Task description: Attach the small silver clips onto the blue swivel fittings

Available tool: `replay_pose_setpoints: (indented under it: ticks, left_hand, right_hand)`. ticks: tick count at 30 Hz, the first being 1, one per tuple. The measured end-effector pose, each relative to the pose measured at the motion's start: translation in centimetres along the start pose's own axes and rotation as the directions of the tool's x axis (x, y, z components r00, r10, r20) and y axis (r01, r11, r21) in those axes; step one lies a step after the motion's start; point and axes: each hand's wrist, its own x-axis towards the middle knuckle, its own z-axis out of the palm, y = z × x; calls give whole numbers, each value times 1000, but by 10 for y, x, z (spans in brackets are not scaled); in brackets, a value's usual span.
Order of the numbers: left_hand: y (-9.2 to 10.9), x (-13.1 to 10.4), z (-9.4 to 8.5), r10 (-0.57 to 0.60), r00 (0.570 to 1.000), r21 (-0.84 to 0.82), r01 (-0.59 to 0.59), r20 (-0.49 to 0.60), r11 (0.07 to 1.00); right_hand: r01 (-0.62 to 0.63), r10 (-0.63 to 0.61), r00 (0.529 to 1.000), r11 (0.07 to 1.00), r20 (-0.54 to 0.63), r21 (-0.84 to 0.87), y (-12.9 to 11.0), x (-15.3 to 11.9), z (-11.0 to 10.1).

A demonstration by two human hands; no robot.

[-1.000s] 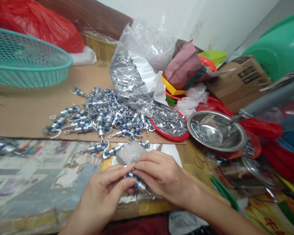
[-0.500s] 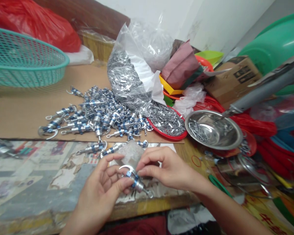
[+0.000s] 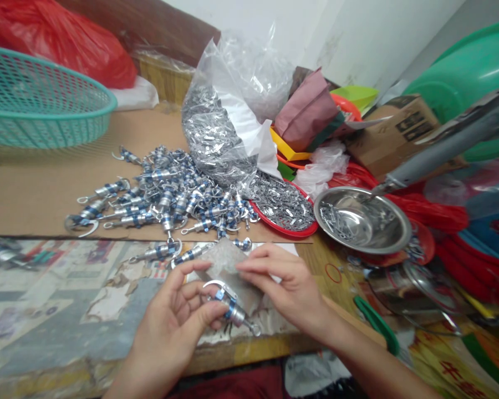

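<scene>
One blue-banded silver fitting (image 3: 234, 313) slants from its hook (image 3: 211, 284) rightward to its near ring (image 3: 255, 330), pinched in my left hand (image 3: 178, 318) above the bench (image 3: 270, 349), while my right hand (image 3: 285, 280), fingertips (image 3: 241, 266) together on what I cannot tell, is just beyond it.

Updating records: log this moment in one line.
left hand: holds blue-banded part; right hand: near grey block, contact unclear; similar parts: piled on cardboard

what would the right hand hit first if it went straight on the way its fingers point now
Most likely the grey block: the fingertips of the right hand point left toward it in the picture. Whether they touch it or hang above it, I cannot tell.
</scene>
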Motion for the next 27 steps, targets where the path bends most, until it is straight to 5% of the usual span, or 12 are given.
replay_pose_setpoints:
  ticks: [3,6,9,12,14,19,24,27]
  left_hand:
    - [-2,0,-1,-9,1000,8,9,13,1000]
    - [-2,1,-2,3,1000,25,-3,7,1000]
    - [0,2,-2,8,1000,55,-8,-2,998]
    - [-1,2,-3,6,1000,58,-6,-4,998]
    - [-2,2,-3,20,1000,45,-20,-4,999]
    - [-6,2,-3,33,999,13,-33,-13,999]
    - [-4,0,-1,25,999,-23,-26,-30,999]
    - [-2,0,1,37,998,-34,-39,-47,999]
  right_hand:
    - [-209,173,970,951,-168,-226,21,-23,-26]
    - [-302,343,939,825,-1,-478,41,-48,-40]
    - [-300,406,909,793,93,-530,47,-62,-40]
    - [-299,326,945,833,-22,-467,32,-63,-38]
    - [-191,188,981,877,-49,-441,13,-58,-39]
    - [124,-81,989,913,125,-388,-31,-49,-41]
    - [150,-15,956,883,294,-446,-28,-50,-30]
    - [158,-56,972,876,229,-455,-23,-53,-26]
